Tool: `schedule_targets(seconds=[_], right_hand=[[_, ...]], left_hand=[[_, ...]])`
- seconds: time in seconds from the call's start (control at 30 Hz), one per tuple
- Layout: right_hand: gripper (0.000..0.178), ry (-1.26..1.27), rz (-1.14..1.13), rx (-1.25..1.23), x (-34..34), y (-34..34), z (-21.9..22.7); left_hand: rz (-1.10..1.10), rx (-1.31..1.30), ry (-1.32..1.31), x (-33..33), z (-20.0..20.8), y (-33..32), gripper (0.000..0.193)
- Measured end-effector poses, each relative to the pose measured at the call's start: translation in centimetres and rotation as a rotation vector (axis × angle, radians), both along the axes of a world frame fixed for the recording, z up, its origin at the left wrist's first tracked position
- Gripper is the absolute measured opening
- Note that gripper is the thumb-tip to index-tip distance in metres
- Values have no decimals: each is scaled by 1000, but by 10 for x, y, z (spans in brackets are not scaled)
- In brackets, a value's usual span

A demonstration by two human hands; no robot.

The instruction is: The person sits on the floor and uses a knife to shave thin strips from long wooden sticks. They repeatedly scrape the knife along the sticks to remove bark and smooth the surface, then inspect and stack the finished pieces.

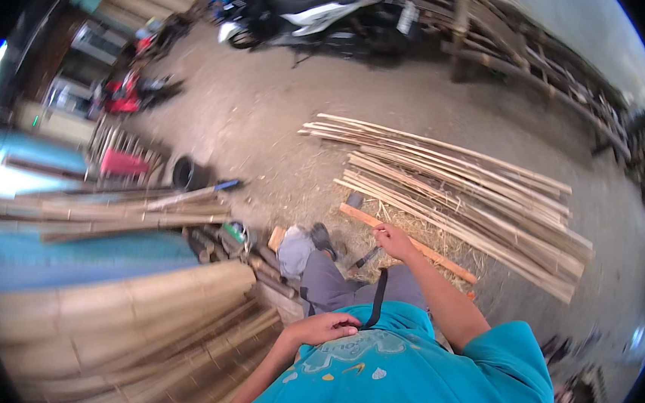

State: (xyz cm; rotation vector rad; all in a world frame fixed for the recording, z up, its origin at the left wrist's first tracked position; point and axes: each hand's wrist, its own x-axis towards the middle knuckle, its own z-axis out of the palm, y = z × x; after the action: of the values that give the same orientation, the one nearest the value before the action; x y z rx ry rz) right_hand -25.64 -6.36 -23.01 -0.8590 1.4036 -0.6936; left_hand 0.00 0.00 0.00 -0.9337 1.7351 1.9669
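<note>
My right hand [393,242] is closed around a short, dark knife-like tool [366,257], which points down and left above my lap. Its exact kind is hard to make out. Just beyond that hand, a long flat wooden strip [410,244] lies slantwise over straw-like shavings. My left hand [328,328] rests on the front of my turquoise shirt, holding nothing visible, its fingers extended and lying flat. Beside its fingertips a black strap [379,301] hangs down over the shirt and grey trousers.
Long split bamboo strips [460,189] lie bundled on the floor ahead. More bamboo poles [109,211] extend at left near a black bucket [187,173]. Woven bamboo sheets [117,314] fill the lower left. A motorcycle [322,16] and a wooden rack [530,66] stand at the back.
</note>
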Motion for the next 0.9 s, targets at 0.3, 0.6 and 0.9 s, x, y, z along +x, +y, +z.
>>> schedule_targets(seconds=[0.3, 0.6, 0.9], right_hand=[[30, 281, -860, 317, 9, -1, -147], [50, 515, -869, 643, 207, -54, -114], [42, -282, -82, 448, 260, -97, -204]], left_hand=[[-669, -43, 25, 41, -80, -330, 39], [-885, -663, 41, 135, -255, -454, 43], [-1173, 277, -229, 176, -245, -484, 19]])
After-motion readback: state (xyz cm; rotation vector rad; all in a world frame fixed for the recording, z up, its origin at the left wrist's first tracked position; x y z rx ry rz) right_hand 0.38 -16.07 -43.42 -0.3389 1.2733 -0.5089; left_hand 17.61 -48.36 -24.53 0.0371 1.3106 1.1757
